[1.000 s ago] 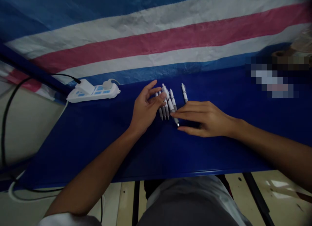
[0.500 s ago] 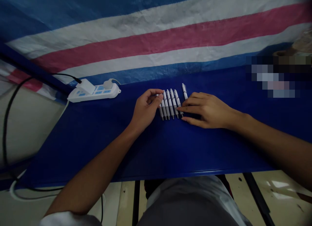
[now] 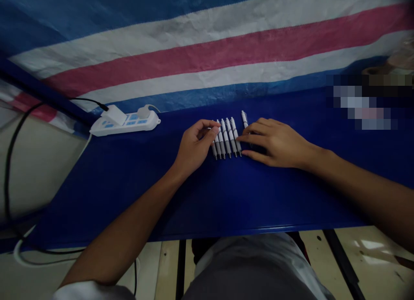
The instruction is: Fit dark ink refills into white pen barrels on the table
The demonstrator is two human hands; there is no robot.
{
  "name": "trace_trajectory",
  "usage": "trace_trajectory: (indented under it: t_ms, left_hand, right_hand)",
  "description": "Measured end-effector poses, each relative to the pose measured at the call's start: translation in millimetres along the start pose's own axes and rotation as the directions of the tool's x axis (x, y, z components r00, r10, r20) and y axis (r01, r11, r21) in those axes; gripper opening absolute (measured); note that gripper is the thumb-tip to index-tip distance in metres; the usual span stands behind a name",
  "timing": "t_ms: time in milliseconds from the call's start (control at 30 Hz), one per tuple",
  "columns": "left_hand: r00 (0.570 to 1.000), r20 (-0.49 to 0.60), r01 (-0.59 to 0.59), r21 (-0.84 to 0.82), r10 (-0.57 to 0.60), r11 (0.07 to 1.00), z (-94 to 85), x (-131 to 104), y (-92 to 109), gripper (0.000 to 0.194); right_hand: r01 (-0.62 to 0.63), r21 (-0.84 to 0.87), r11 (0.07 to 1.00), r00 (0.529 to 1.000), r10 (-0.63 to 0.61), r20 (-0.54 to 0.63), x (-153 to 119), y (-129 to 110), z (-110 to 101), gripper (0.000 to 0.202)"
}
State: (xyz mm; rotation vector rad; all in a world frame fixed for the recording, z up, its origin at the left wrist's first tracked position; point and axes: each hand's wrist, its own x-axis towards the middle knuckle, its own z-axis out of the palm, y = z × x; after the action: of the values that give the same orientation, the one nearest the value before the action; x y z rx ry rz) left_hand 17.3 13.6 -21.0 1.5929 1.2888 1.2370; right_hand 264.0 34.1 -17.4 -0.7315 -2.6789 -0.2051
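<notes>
Several white pens with grey grips [image 3: 227,138] lie side by side in a row on the blue table, tips toward me. My left hand [image 3: 196,147] is at the row's left end, fingers curled, with thumb and index finger closed on the leftmost pen and partly covering it. At the right end, my right hand [image 3: 274,144] has its fingers spread, a fingertip touching or very near the outermost pen. Another white pen [image 3: 244,118] lies apart from the row, its lower part mostly hidden behind my right fingers.
A white power strip [image 3: 126,124] with plugged-in adapters sits at the table's back left. A black cable [image 3: 8,170] loops down the left side. Behind the blue table [image 3: 207,205] hangs a striped sheet [image 3: 200,58]. A blurred patch covers the back right.
My right hand has shifted slightly away from me and to the right. The rightmost pen of the row now lies more evenly with the others. My left hand has edged slightly right.
</notes>
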Motion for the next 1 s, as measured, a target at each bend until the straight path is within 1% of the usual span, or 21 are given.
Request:
trace_trajectory:
  t_ms: [67,167,233,333,400,467,533,600,633,667,700,767,800,867,933,1000]
  left_hand:
    - [1.000,0.003,-0.006,0.009,0.006,1.000,-0.2,-0.3,-0.3,0.014]
    - [1.000,0.008,-0.008,0.021,0.008,1.000,-0.5,-1.0,-0.1,0.014]
    - [1.000,0.013,-0.002,0.022,0.001,1.000,-0.7,-1.3,0.3,0.014]
    - [1.000,0.020,0.001,0.028,-0.002,1.000,-0.9,-1.4,1.0,0.014]
    - [1.000,0.023,-0.009,0.040,0.008,0.999,-0.9,-1.8,1.2,0.014]
    - [0.999,0.031,-0.030,0.060,0.028,0.998,-0.4,-2.8,1.0,0.015]
    - [0.997,0.034,-0.075,0.113,0.072,0.991,0.5,-4.9,0.7,0.015]
    - [0.983,0.028,-0.185,0.228,0.183,0.956,1.6,-7.7,0.5,0.015]
    - [0.963,0.034,-0.263,0.308,0.266,0.914,2.0,-9.1,0.7,0.017]
    - [0.933,0.051,-0.346,0.393,0.355,0.852,2.1,-10.4,1.1,0.021]
    - [0.895,0.081,-0.423,0.472,0.439,0.774,1.9,-11.5,1.9,0.025]
    - [0.815,0.155,-0.530,0.588,0.558,0.611,0.6,-12.8,4.4,0.034]
    - [0.786,0.188,-0.558,0.625,0.589,0.545,-0.5,-13.0,5.8,0.038]
    - [0.747,0.245,-0.590,0.672,0.617,0.448,-3.2,-12.5,8.3,0.039]
    - [0.721,0.311,-0.625,0.678,0.620,0.386,-5.4,-11.5,9.1,0.031]
    - [0.698,0.377,-0.663,0.661,0.609,0.351,-6.3,-10.6,8.2,0.025]
  right_hand:
    - [-0.089,-0.027,0.996,0.996,0.089,0.012,-0.4,1.5,-2.1,0.044]
    - [-0.182,-0.032,0.983,0.980,0.184,0.078,0.0,2.7,-2.6,0.046]
    - [-0.218,0.003,0.976,0.969,0.216,0.123,1.1,2.2,-1.8,0.040]
    - [-0.281,0.057,0.958,0.948,0.268,0.172,2.8,0.8,-1.8,0.025]
    - [-0.337,0.080,0.938,0.931,0.320,0.174,3.3,0.5,-3.0,0.020]
    - [-0.391,0.103,0.915,0.918,0.380,0.111,3.0,0.6,-4.9,0.019]
    - [-0.424,0.141,0.894,0.903,0.430,-0.014,2.3,0.5,-7.2,0.016]
    - [-0.419,0.208,0.884,0.878,0.452,-0.155,1.6,-0.5,-9.6,0.010]
    - [-0.395,0.250,0.884,0.865,0.449,-0.223,1.3,-1.4,-10.6,0.009]
    - [-0.352,0.295,0.888,0.856,0.433,-0.281,1.1,-2.7,-11.5,0.010]
    - [-0.296,0.334,0.895,0.854,0.405,-0.326,1.0,-4.3,-12.1,0.012]
    - [-0.160,0.386,0.908,0.876,0.311,-0.368,0.7,-8.4,-12.3,0.014]
    - [-0.097,0.405,0.909,0.897,0.256,-0.360,0.5,-10.7,-12.0,0.014]
    - [-0.020,0.449,0.893,0.932,0.179,-0.315,0.1,-15.2,-10.5,0.010]
    - [-0.015,0.509,0.861,0.948,0.174,-0.266,-0.2,-18.6,-8.6,0.006]
    - [-0.058,0.578,0.814,0.951,0.221,-0.215,0.0,-19.7,-7.5,0.008]
